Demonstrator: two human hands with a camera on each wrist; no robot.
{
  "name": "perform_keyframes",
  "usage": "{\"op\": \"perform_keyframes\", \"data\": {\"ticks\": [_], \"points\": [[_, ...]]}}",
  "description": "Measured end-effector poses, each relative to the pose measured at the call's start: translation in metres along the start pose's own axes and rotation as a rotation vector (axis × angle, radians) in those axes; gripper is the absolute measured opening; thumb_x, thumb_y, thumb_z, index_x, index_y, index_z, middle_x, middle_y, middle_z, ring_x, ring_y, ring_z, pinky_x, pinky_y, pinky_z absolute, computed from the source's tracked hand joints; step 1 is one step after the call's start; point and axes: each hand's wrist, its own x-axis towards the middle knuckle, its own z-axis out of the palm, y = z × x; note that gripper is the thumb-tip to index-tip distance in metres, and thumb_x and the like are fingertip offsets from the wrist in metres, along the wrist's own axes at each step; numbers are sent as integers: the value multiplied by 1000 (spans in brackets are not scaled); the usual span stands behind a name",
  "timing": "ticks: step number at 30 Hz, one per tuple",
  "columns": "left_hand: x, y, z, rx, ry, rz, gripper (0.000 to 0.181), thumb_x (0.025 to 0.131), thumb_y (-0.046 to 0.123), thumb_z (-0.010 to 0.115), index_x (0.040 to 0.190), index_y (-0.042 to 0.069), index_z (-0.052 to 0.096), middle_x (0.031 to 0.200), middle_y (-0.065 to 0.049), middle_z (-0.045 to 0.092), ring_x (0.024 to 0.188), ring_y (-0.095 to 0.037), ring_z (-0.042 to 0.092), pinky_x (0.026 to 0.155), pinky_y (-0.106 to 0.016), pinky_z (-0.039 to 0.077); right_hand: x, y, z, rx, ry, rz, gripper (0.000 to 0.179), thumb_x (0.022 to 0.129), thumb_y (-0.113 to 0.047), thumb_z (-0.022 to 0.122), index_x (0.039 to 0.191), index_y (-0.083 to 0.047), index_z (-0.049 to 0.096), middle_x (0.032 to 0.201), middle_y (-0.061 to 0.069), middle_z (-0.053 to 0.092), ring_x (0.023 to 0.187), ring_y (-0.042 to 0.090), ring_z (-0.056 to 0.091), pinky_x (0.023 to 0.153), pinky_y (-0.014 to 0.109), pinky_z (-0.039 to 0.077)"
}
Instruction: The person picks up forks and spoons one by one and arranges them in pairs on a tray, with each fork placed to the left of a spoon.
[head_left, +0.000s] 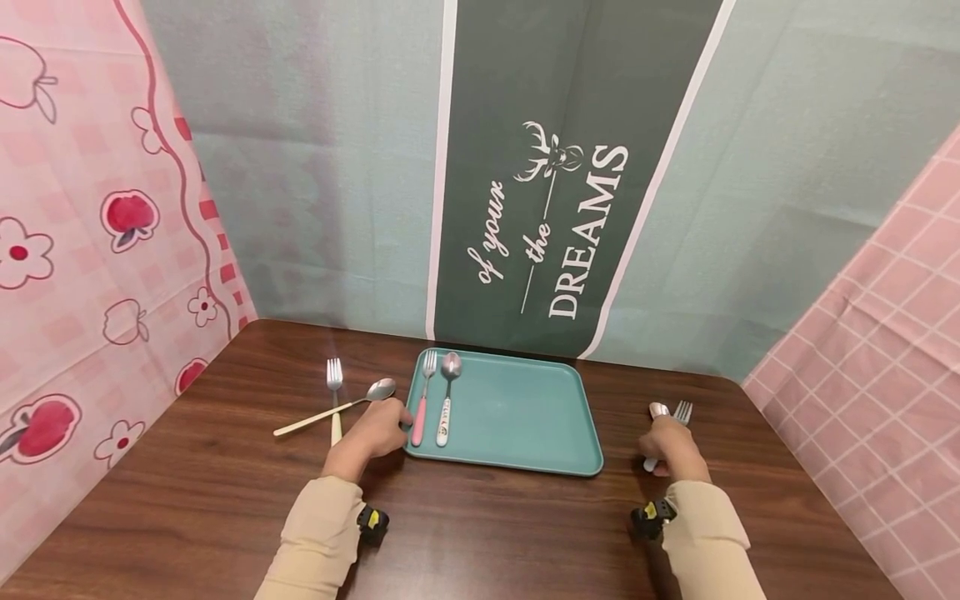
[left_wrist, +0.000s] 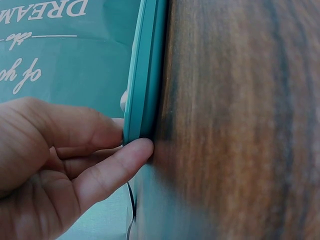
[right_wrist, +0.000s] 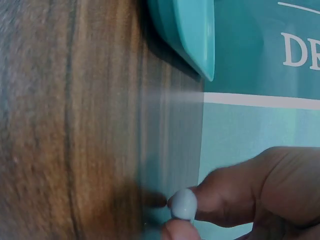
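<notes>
A teal tray (head_left: pixel 517 421) lies on the table, holding a pink-handled fork (head_left: pixel 421 408) and a spoon with a patterned white handle (head_left: pixel 445 417) along its left side. My left hand (head_left: pixel 381 429) pinches the tray's near-left edge, thumb (left_wrist: pixel 132 152) on the outer side. To the right of the tray, my right hand (head_left: pixel 673 443) grips a white cutlery handle (right_wrist: pixel 184 204) between thumb and finger. A fork's tines (head_left: pixel 683 412) and a spoon's bowl (head_left: pixel 658 409) show beyond that hand; I cannot tell which of them the handle belongs to.
Left of the tray, a spoon with a cream handle (head_left: pixel 315 422) crosses a fork with a similar handle (head_left: pixel 335 400). A printed cloth (head_left: pixel 360 208) hangs behind the brown wooden table (head_left: pixel 510 533), with pink cloths (head_left: pixel 885 333) at both sides.
</notes>
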Motion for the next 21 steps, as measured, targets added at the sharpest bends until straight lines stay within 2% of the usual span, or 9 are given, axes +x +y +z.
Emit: {"op": "perform_keyframes", "data": {"ticks": [2, 6, 11, 17, 21], "points": [[0, 0, 0, 2, -2, -2, 20, 62, -10, 54, 69, 6, 65, 69, -3, 53, 63, -19, 40, 57, -28, 34, 0, -1, -1, -5, 2, -3, 45, 81, 2, 50, 118, 21, 34, 87, 38, 40, 52, 26, 57, 48, 31, 50], [0, 1, 0, -1, -2, -11, 21, 63, -10, 55, 72, 5, 67, 71, -3, 55, 64, -19, 41, 57, -28, 34, -3, -2, -3, -32, 17, -20, 39, 81, 3, 49, 112, 22, 38, 89, 39, 40, 53, 26, 57, 48, 30, 50], [0, 1, 0, 3, 0, 2, 21, 62, -10, 54, 70, 5, 66, 69, -4, 54, 62, -19, 40, 57, -28, 34, -8, -5, -8, -31, 26, -50, 45, 82, 3, 48, 123, 19, 36, 88, 38, 42, 56, 27, 57, 49, 31, 50], [0, 0, 0, 4, 4, 16, 23, 62, -11, 54, 73, 4, 67, 70, -3, 54, 62, -18, 40, 58, -28, 35, -9, -11, -12, -49, 11, -56, 38, 83, 2, 47, 115, 22, 39, 82, 32, 46, 55, 25, 58, 49, 30, 50], [1, 0, 1, 4, 2, 21, 22, 62, -11, 54, 72, 5, 66, 69, -4, 53, 62, -18, 39, 57, -28, 34, -9, -15, -12, -78, 10, -82, 45, 84, 3, 46, 123, 22, 35, 85, 32, 47, 54, 24, 57, 48, 29, 49]]}}
